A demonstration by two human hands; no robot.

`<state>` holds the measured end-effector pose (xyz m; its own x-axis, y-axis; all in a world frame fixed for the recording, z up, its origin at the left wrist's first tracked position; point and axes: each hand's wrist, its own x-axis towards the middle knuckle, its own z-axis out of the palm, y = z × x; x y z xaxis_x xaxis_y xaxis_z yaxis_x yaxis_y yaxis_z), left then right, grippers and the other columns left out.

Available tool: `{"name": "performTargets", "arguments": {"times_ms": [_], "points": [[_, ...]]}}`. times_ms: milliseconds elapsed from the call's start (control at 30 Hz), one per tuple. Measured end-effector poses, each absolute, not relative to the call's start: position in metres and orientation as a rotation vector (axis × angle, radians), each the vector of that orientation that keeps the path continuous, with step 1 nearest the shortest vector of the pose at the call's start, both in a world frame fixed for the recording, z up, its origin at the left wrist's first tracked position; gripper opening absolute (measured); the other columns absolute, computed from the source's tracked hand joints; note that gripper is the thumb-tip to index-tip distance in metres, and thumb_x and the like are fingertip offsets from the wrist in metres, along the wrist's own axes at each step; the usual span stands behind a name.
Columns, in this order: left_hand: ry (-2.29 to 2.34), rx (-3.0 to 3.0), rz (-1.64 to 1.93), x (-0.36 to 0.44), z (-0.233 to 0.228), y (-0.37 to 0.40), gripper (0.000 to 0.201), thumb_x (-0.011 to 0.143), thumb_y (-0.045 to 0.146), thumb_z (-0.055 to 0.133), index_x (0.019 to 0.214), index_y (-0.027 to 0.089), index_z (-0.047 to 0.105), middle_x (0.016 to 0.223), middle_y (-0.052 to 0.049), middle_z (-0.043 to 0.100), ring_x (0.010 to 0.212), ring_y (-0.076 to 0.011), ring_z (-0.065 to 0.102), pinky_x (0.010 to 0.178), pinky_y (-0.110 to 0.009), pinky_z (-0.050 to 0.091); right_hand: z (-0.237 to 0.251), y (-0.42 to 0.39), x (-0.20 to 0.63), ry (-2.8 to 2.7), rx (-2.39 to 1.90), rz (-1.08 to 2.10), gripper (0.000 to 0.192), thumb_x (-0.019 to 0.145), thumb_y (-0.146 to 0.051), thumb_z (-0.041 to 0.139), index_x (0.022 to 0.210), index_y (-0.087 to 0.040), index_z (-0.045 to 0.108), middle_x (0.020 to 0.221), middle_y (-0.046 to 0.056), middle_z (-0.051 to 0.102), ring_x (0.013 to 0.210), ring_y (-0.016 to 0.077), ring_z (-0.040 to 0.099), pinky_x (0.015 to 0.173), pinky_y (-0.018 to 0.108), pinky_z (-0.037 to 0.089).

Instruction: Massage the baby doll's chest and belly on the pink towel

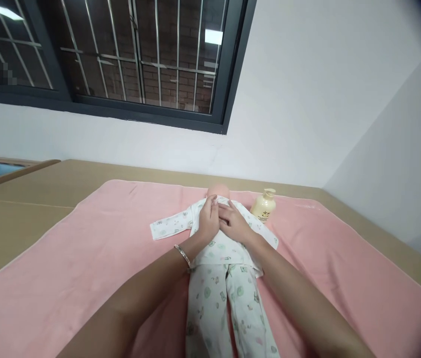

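A doll lies on its back in a white long-sleeved top and matching trousers, both printed with small green and pink figures. Over its chest, close to the neckline, my two hands meet. My left hand has its fingers stretched out and held together, its palm turned towards the right. The fingers of my right hand reach across and touch the left hand; nothing shows held between them. Where the palms meet is hidden. A bracelet circles my left wrist. Beside the doll's right-hand sleeve stands a pale yellow pump bottle.
Under the doll a pink towel covers much of a tan surface. A raised edge runs along the far left, with something light blue beyond. Behind are a white wall and a dark-framed barred window.
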<state>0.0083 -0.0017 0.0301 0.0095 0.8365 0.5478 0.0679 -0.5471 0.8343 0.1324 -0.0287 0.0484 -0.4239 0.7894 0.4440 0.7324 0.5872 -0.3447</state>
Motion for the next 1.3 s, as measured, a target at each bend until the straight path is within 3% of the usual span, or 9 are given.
{"name": "performTargets", "arguments": {"times_ms": [133, 267, 500, 667, 733, 900, 1000, 1167, 1300], "points": [[0.957, 1.69, 1.621, 0.01, 0.027, -0.008, 0.042, 0.1, 0.043, 0.031, 0.127, 0.02, 0.053, 0.132, -0.011, 0.058, 0.126, -0.0218, 0.052, 0.109, -0.041, 0.039, 0.043, -0.019, 0.146, -2.158, -1.454, 0.106, 0.046, 0.095, -0.033, 0.042, 0.14, -0.022, 0.049, 0.151, 0.008, 0.041, 0.144, 0.0232, 0.03, 0.118, 0.051, 0.017], [0.989, 1.66, 1.663, 0.011, 0.023, -0.007, 0.042, 0.1, 0.042, 0.03, 0.129, 0.019, 0.051, 0.135, -0.012, 0.056, 0.129, -0.022, 0.049, 0.112, -0.041, 0.037, 0.036, -0.031, 0.134, -1.912, -1.807, -0.059, 0.052, 0.099, -0.035, 0.032, 0.141, -0.006, 0.045, 0.145, 0.022, 0.044, 0.141, 0.0299, 0.034, 0.116, 0.052, 0.022], [0.919, 1.669, 1.73, 0.01, 0.019, -0.01, 0.04, 0.1, 0.04, 0.033, 0.129, 0.019, 0.049, 0.135, -0.011, 0.055, 0.128, -0.0205, 0.049, 0.111, -0.04, 0.037, 0.049, -0.022, 0.136, -2.229, -1.497, 0.07, 0.045, 0.1, -0.035, 0.035, 0.142, -0.025, 0.046, 0.153, 0.006, 0.036, 0.144, 0.0258, 0.027, 0.117, 0.052, 0.02], [0.998, 1.644, 1.737, 0.011, 0.02, -0.008, 0.039, 0.099, 0.041, 0.031, 0.126, 0.019, 0.05, 0.132, -0.012, 0.056, 0.127, -0.0215, 0.05, 0.11, -0.04, 0.038, 0.046, -0.021, 0.135, -1.956, -1.783, -0.076, 0.045, 0.1, -0.033, 0.03, 0.13, -0.009, 0.055, 0.133, 0.019, 0.057, 0.13, 0.0286, 0.047, 0.112, 0.049, 0.028], [1.014, 1.64, 1.749, 0.011, 0.019, -0.007, 0.039, 0.099, 0.042, 0.031, 0.125, 0.019, 0.051, 0.131, -0.012, 0.057, 0.126, -0.0216, 0.05, 0.11, -0.04, 0.038, 0.045, -0.028, 0.129, -2.02, -1.72, -0.151, 0.043, 0.099, -0.027, 0.032, 0.129, -0.008, 0.057, 0.133, 0.019, 0.057, 0.131, 0.0287, 0.046, 0.113, 0.046, 0.027], [0.988, 1.633, 1.807, 0.011, 0.018, -0.006, 0.039, 0.099, 0.044, 0.033, 0.122, 0.02, 0.053, 0.126, -0.011, 0.059, 0.121, -0.0212, 0.054, 0.107, -0.038, 0.04, 0.041, -0.023, 0.135, -2.232, -1.413, -0.028, 0.042, 0.098, -0.029, 0.037, 0.135, -0.021, 0.054, 0.149, 0.006, 0.043, 0.142, 0.024, 0.031, 0.117, 0.042, 0.023], [1.039, 1.66, 1.792, 0.011, 0.018, -0.005, 0.038, 0.099, 0.041, 0.03, 0.118, 0.02, 0.055, 0.123, -0.01, 0.061, 0.119, -0.0212, 0.055, 0.106, -0.038, 0.041, 0.038, -0.014, 0.147, -2.053, -1.562, 0.003, 0.046, 0.099, -0.038, 0.034, 0.136, -0.016, 0.051, 0.146, 0.011, 0.046, 0.138, 0.0248, 0.038, 0.114, 0.041, 0.028], [1.29, 1.95, 1.486, 0.008, 0.016, 0.01, 0.034, 0.089, 0.026, 0.045, 0.118, 0.016, 0.06, 0.125, -0.013, 0.063, 0.123, -0.0271, 0.054, 0.11, -0.046, 0.038, 0.042, -0.024, 0.143, -1.934, -1.806, -0.103, 0.044, 0.101, -0.035, 0.028, 0.122, -0.011, 0.058, 0.128, 0.018, 0.06, 0.125, 0.0284, 0.05, 0.106, 0.04, 0.034], [1.367, 2.247, 1.157, 0.001, 0.018, 0.03, 0.039, 0.089, 0.023, 0.04, 0.123, 0.016, 0.06, 0.136, -0.012, 0.058, 0.134, -0.0283, 0.045, 0.117, -0.05, 0.026, 0.047, -0.038, 0.13, -1.935, -1.886, -0.16, 0.04, 0.1, -0.031, 0.029, 0.117, -0.013, 0.06, 0.123, 0.017, 0.063, 0.12, 0.028, 0.053, 0.102, 0.037, 0.036]]}}
